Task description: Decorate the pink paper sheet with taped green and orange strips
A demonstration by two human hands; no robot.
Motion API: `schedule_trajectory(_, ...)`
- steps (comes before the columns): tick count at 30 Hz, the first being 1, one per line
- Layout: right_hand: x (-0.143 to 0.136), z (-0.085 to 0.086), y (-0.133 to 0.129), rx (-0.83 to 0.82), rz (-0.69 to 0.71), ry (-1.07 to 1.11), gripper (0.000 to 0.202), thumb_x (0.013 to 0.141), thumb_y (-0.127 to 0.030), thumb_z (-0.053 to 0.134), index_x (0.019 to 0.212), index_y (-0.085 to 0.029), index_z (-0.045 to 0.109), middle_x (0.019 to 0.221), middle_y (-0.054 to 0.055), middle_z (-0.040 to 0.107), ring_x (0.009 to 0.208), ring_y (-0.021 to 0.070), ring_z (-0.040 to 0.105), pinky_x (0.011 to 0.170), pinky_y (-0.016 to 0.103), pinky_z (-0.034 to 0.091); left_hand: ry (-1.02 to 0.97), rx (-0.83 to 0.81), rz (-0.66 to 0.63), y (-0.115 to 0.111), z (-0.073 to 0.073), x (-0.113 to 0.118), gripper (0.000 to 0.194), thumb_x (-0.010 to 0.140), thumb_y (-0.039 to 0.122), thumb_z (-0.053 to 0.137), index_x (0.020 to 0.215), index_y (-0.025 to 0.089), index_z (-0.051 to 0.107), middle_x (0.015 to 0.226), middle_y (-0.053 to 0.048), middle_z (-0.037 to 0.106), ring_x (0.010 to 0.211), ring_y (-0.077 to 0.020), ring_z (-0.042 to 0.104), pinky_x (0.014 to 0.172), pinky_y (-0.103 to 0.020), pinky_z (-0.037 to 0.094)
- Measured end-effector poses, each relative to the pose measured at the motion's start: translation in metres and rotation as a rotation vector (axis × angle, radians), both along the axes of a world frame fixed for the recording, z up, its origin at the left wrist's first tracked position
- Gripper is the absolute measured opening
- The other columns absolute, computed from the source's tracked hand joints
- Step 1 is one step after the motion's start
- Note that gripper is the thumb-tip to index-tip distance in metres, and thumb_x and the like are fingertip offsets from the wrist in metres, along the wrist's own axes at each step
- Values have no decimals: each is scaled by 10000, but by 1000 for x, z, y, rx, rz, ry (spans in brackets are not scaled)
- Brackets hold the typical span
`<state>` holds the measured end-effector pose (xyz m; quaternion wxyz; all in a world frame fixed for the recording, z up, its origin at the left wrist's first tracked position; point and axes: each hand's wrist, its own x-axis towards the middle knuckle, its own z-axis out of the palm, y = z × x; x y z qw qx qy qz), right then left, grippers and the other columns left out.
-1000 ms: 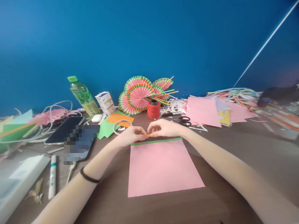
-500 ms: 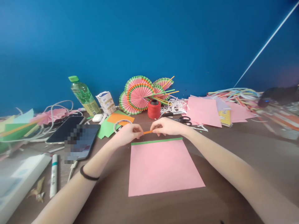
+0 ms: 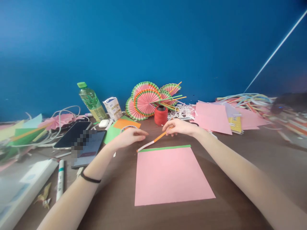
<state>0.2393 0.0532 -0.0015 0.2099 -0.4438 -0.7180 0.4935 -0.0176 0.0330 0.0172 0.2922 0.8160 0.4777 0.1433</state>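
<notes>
A pink sheet [image 3: 175, 175] with a green strip [image 3: 165, 148] along its far edge lies flat in front of me. Beyond that edge, my right hand [image 3: 173, 127] pinches one end of a narrow orange strip [image 3: 160, 136]. The strip slants down to the left, its lower part white, ending near the sheet's far left corner. My left hand [image 3: 131, 136] is left of the strip with nothing in it, fingers extended and thumb apart. It partly covers a tape roll [image 3: 129, 127].
Folded paper fans [image 3: 146, 101], a red thread spool [image 3: 161, 115], a bottle [image 3: 92, 103] and a small carton [image 3: 112, 108] stand by the wall. Phones [image 3: 92, 148] and a marker [image 3: 60, 180] lie left; pink papers [image 3: 213, 116] lie right.
My left hand has let go of the orange strip. My right hand still holds it, and more of its length shows, white part included. The view has shifted slightly.
</notes>
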Motion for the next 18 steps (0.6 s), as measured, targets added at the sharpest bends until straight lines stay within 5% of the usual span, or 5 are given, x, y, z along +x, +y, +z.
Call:
schedule_trajectory(6, -8, -5, -5, 109, -48, -133, 95, 626, -123, 579, 717, -150, 578, 666, 16, 647, 596, 109, 577, 564, 211, 434, 186, 182, 355, 8, -4, -19, 228, 711, 329, 511, 881, 187, 568, 847, -29, 636, 758, -183, 584, 648, -262, 418)
schedule_trajectory(13, -9, -8, -8, 188, -37, -336, 86, 631, -174, 607, 692, -166, 547, 710, 18, 639, 617, 123, 574, 539, 215, 410, 379, 178, 111, 9, -13, -20, 68, 677, 237, 512, 627, 194, 497, 664, 6, 577, 619, -155, 528, 560, -254, 355)
schedule_trajectory(18, -9, -6, -7, 475, -159, -493, 147, 672, -327, 622, 672, -182, 597, 780, 42, 630, 765, 182, 552, 656, 274, 399, 241, 211, 218, 6, 0, -20, 112, 713, 287, 473, 677, 198, 531, 692, -4, 608, 647, -161, 549, 584, -254, 378)
